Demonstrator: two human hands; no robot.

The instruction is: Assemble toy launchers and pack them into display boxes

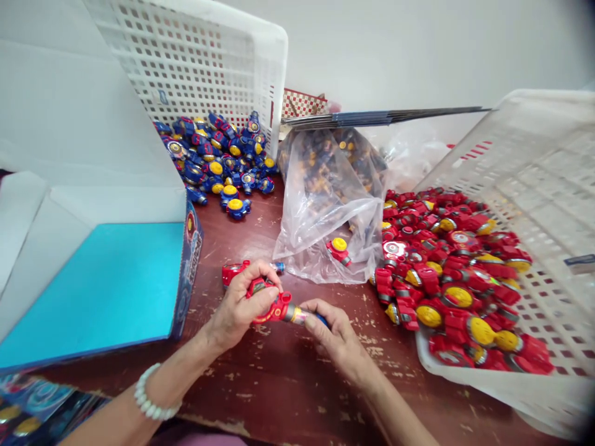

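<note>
Head view: The left hand (251,300) is closed on the red body of a toy unit (281,311), fingers over its top and thumb along its side. The right hand (332,334) is pinched on the unit's clear, patterned cylinder, past a grey collar; a blue end shows between the fingers. The unit is held above the tabletop (279,390), near its middle. Behind the left hand lies a second red toy (232,271), partly hidden.

Beyond stands a clear plastic bag (311,229) of blue-and-yellow pieces. One red piece with a yellow disc (339,248) is at the bag's near edge; whether on or under the film cannot be told.

At left rear, a tipped white basket (186,46) has blue toy parts (216,155) spilling from its mouth. At right, another tipped white basket (553,291) has heaped red toy parts (450,266). An open carton (116,279) with a cyan panel occupies the left.
</note>
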